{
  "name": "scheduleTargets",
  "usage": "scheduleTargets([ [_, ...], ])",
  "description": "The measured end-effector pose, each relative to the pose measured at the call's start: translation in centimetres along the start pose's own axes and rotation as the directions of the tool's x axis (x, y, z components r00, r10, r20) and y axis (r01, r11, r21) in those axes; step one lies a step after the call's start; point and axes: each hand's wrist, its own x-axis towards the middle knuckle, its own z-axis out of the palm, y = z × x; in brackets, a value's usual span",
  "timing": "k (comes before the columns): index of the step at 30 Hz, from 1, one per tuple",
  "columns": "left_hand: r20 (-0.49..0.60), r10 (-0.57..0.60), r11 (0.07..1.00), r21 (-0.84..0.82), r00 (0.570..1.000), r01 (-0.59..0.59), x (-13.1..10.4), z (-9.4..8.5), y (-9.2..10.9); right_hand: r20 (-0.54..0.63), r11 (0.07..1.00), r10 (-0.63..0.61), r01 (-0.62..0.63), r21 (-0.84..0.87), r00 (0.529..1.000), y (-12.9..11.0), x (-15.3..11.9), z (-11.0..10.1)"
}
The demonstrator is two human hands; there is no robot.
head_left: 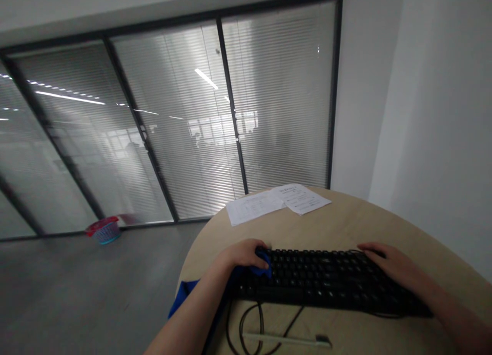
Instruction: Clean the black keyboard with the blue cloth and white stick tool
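Note:
A black keyboard lies across the round wooden table in front of me. At its left end, my left hand is closed around a bunched blue cloth, which presses on the keys. More of the blue cloth hangs over the table's left edge, partly behind my forearm. My right hand holds the keyboard near its far right edge; its thumb and index finger show, and the other fingers are hidden. Below the keyboard, a black cable lies in loops beside a thin pale stick with a dark, brush-like end.
Printed paper sheets lie at the far side of the table. A red and blue basket stands on the grey floor at the left. Glass partitions with blinds rise behind the table, and a white wall is at the right.

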Motion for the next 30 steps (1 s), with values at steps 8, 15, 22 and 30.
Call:
scheduleTargets([
  [8, -0.015, 0.019, 1.0, 0.017, 1.0, -0.018, 0.01, 0.32, 0.11, -0.011, 1.0, -0.012, 0.012, 0.002, 1.0, 0.04, 0.04, 0.1],
  [15, -0.004, 0.036, 0.997, -0.066, 0.999, -0.036, -0.3, 0.06, -0.14, -0.016, 1.0, -0.026, 0.026, 0.01, 1.0, -0.07, 0.06, 0.05],
  [22, -0.045, 0.0, 1.0, -0.007, 0.999, -0.001, -0.08, 0.66, 0.02, -0.029, 1.0, -0.017, 0.016, -0.012, 0.999, 0.11, 0.11, 0.16],
  [30, -0.024, -0.017, 1.0, 0.023, 1.0, 0.018, -0.49, 0.02, 0.33, -0.042, 0.999, -0.029, 0.028, -0.03, 0.999, -0.7, -0.21, -0.01],
])
